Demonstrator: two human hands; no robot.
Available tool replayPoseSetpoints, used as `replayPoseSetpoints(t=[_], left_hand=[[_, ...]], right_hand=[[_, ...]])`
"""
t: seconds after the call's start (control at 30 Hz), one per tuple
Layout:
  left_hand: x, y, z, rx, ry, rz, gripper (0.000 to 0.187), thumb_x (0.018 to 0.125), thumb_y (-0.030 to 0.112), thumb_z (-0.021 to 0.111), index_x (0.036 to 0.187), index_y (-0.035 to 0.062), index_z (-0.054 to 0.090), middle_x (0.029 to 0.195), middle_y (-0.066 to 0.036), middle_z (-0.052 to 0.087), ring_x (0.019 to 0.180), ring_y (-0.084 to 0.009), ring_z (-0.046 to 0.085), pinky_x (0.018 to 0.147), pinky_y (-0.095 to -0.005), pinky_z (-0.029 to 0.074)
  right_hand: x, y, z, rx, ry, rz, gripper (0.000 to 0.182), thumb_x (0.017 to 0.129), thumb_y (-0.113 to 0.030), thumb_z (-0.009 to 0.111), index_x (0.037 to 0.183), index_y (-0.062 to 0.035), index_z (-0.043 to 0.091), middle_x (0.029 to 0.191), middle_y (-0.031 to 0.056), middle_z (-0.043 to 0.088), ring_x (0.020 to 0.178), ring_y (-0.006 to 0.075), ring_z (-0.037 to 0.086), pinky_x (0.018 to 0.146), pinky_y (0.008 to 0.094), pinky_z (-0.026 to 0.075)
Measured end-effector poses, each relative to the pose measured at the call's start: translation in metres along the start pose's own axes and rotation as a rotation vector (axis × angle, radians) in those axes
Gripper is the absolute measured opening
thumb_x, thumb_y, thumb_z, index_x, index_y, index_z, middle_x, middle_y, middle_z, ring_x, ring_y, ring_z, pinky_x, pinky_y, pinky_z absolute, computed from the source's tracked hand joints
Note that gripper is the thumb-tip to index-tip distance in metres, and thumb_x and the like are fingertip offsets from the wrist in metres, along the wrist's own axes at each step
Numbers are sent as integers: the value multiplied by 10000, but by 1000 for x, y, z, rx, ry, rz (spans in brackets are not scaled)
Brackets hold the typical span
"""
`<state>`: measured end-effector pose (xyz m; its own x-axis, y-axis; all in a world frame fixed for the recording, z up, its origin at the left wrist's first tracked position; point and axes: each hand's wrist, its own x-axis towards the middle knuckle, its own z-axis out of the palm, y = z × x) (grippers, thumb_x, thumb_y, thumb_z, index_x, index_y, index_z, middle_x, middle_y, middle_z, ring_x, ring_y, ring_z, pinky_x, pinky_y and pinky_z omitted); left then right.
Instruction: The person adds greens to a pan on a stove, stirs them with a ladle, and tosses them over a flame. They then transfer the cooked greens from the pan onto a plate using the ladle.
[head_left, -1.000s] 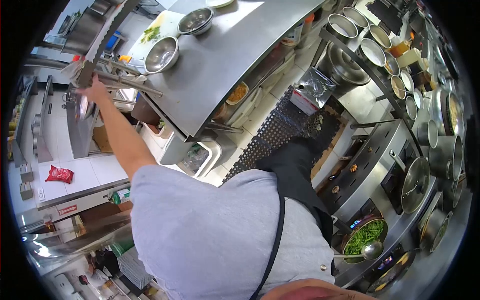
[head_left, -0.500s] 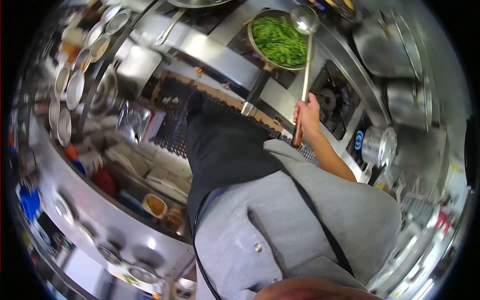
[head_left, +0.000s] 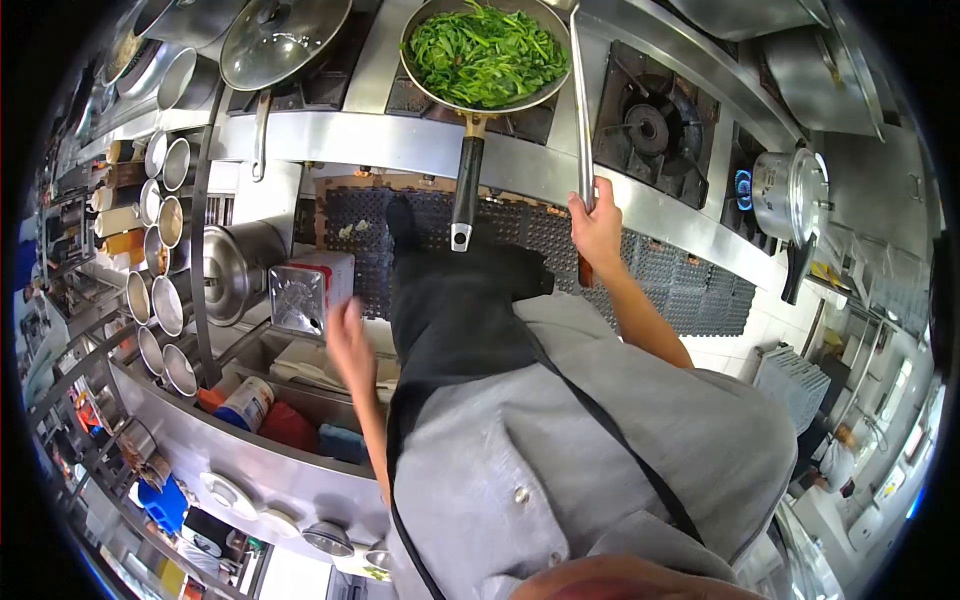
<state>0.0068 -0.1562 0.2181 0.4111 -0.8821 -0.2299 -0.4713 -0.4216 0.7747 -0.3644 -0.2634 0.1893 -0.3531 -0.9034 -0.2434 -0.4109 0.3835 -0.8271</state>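
My right hand (head_left: 597, 228) is closed around the long handle of a metal ladle (head_left: 581, 110), whose wooden grip end shows below my fist. The ladle's bowl is at the top edge of the view, beside the rim of a frying pan (head_left: 473, 122). In that pan lies a heap of chopped green vegetables (head_left: 485, 58). The pan's black handle points toward me over the stove's front edge, with no hand on it. My left hand (head_left: 350, 348), blurred, is raised at my left side near a square metal tin (head_left: 299, 296), fingers apart and nothing visible in them.
Right of the pan is a burner (head_left: 646, 125). A lidded pot (head_left: 785, 197) stands beside a blue flame farther right. A lidded pan (head_left: 285, 42) sits at the left of the stove. Several small metal bowls (head_left: 168, 305) line the left shelf. A black rubber mat (head_left: 690, 285) covers the floor.
My left hand has come into view at the left. My view has turned, so the pan appears higher and farther left. The ladle stays in my right hand.
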Motion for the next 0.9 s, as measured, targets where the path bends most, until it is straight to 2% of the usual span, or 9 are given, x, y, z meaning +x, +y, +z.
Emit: replayPoseSetpoints(t=[0.07,0.13,0.2,0.27,0.4,0.47,0.67,0.83,0.9], left_hand=[[63,20,64,-163,-329,114,389,1003,259,547,1291,-3,553,1144,-119,630,1017,-155,589,852,-299,493],[91,69,110,-458,-680,-107,548,990,286,570,1432,6,405,1259,-126,564,1063,-208,597,874,-348,516],[104,111,137,-469,-674,-95,471,971,273,604,1337,8,474,1115,-122,609,941,-200,637,787,-339,547],[115,126,154,-553,-922,-348,317,944,250,644,1143,29,534,899,-76,608,716,-164,619,622,-310,543],[126,117,175,-619,-973,-364,232,921,239,673,952,72,516,719,-27,550,549,-121,532,490,-282,479],[123,111,175,-656,-926,-392,249,897,213,689,1007,55,531,670,-15,520,525,-117,501,468,-279,451],[51,128,139,-454,-868,-313,223,892,118,631,701,33,555,568,-35,523,405,-164,504,370,-323,433],[93,111,166,-277,-813,38,370,882,187,622,556,26,551,465,-70,504,388,-164,489,398,-327,438],[53,121,150,-470,-810,-122,298,873,119,614,602,32,527,487,-66,504,392,-160,500,379,-324,433]], right_hand=[[-3,11,6,-74,88,-85,324,871,-145,641,1128,-20,487,635,137,602,528,267,617,514,409,470],[-9,22,13,-119,142,-139,324,837,-125,609,1116,-22,482,651,198,589,614,396,626,587,472,474],[-7,43,32,-108,163,-189,349,824,-119,569,1147,-36,468,721,269,599,731,494,608,658,544,465],[-5,55,47,-223,33,-52,350,828,-121,581,1139,-32,446,779,283,614,782,498,612,675,563,460],[-4,74,71,-281,83,-201,254,832,-129,573,1039,-48,449,695,257,586,712,491,602,628,545,449],[-11,72,69,-259,61,-89,251,829,-129,569,1031,-45,447,723,272,585,752,493,606,659,558,448],[-34,62,37,-181,107,-26,264,835,-130,580,1040,-29,449,757,276,607,767,498,611,656,574,442],[-32,53,8,-187,118,-57,228,831,-141,587,1010,-43,486,708,250,585,711,470,609,618,520,461],[-33,48,-5,-192,154,-114,227,837,-143,587,1018,-48,489,718,232,586,710,456,615,613,493,468]])
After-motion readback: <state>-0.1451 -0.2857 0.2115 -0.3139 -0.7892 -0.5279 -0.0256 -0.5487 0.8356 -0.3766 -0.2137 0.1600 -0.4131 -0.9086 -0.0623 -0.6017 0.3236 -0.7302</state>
